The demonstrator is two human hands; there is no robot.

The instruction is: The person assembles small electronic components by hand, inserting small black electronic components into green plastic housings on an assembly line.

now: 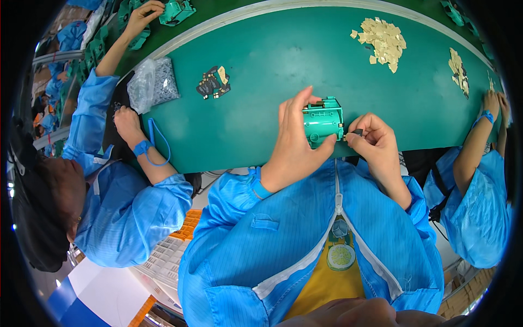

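My left hand (298, 143) grips a green plastic housing (322, 123), thumb along its near edge and fingers behind its left side. The housing is a boxy shell with a rounded middle, held above the table's near edge. Beside its right edge, my right hand (375, 143) pinches a small dark piece (357, 132) between thumb and fingertips. Fingers cover most of that piece, so its exact kind is hidden. Whether it touches the housing I cannot tell.
On the green table (261, 120) lie a heap of cream flat pieces (384, 41), a smaller cream pile (458, 72), black flat pieces (212, 83) and a clear bag of small parts (162, 82). Co-workers in blue sit left and right; the left one's hand (144, 16) reaches another green housing (177, 12).
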